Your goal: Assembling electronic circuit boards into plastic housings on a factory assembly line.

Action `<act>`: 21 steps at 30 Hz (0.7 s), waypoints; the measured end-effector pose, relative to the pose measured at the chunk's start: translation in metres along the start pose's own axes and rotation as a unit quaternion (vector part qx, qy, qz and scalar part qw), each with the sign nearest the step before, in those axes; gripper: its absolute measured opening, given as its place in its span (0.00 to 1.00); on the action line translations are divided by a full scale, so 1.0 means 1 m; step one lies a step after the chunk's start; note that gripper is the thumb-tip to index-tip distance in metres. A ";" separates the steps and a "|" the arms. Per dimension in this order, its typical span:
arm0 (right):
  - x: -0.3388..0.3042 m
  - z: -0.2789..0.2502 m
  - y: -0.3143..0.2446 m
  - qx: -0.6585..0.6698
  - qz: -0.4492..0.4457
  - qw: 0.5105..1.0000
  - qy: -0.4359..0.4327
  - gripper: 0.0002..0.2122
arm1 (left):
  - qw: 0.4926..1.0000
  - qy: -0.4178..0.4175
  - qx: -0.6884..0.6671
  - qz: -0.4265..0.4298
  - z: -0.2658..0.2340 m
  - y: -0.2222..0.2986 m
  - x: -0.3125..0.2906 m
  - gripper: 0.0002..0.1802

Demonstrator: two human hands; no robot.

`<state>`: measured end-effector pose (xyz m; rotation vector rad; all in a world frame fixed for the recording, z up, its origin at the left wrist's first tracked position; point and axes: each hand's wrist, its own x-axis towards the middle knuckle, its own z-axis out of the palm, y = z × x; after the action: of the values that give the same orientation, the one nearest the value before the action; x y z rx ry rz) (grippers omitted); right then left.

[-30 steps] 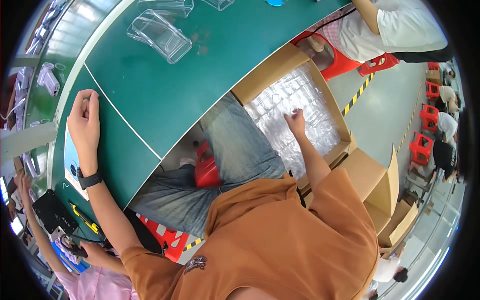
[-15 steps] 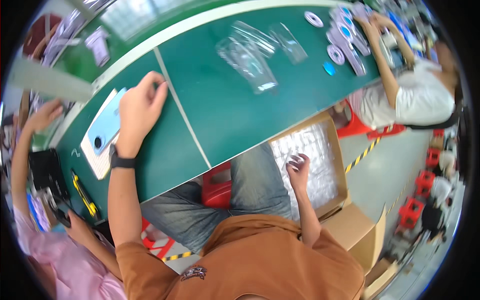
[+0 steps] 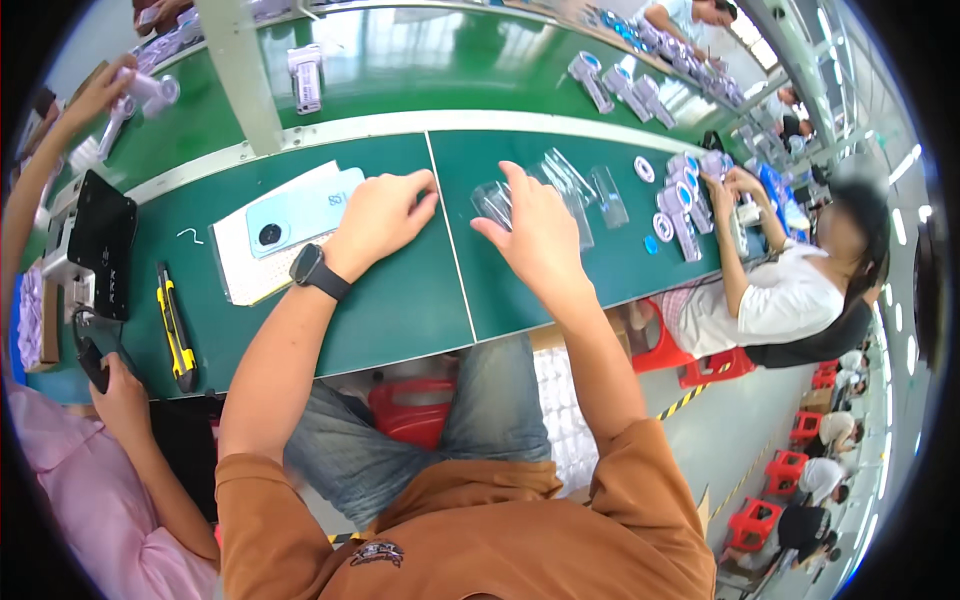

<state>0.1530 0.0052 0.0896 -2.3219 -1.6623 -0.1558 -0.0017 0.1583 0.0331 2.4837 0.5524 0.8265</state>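
Note:
My left hand (image 3: 385, 222) rests over the green table with its fingers curled in, and I see nothing in it. Beside it, a light blue phone (image 3: 295, 222) lies back up on white sheets (image 3: 240, 270). My right hand (image 3: 540, 235) is over the table, thumb and forefinger spread apart. Clear plastic blister shells (image 3: 580, 215) lie under and beyond this hand, partly hidden by it. Whether its fingers touch them, I cannot tell. Another clear shell (image 3: 608, 197) lies a little farther right.
At left are a yellow-black box cutter (image 3: 174, 330), a black device (image 3: 105, 245) and a person in pink. Purple handheld parts (image 3: 683, 200) lie at right before a person in white. Below the table edge, a box holds clear plastic pieces (image 3: 565, 410). Beyond is a green bench (image 3: 400, 80).
My right hand has come up from the box of plastic at my right to the shells on the table, its fingers now spread. My left hand stays curled near the phone. The view has tilted up.

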 end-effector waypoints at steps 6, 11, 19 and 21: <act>0.010 0.013 0.011 0.054 -0.057 0.985 0.153 0.27 | 1.000 0.016 0.007 0.013 -0.003 -0.002 -0.001 0.05; 0.024 0.007 0.015 0.055 -0.041 0.977 0.203 0.17 | 1.000 0.008 -0.003 0.010 -0.001 -0.004 -0.001 0.06; -0.027 -0.003 0.077 -0.016 0.063 0.986 0.156 0.28 | 1.000 -0.003 -0.009 0.006 -0.002 -0.006 -0.001 0.05; -0.039 -0.007 0.071 0.066 0.115 0.984 0.118 0.27 | 1.000 0.007 -0.004 0.010 0.000 -0.009 -0.001 0.05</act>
<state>0.2069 -0.0532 0.0746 -2.2744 -1.2452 -0.2533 -0.0039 0.1648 0.0280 2.4816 0.5282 0.8517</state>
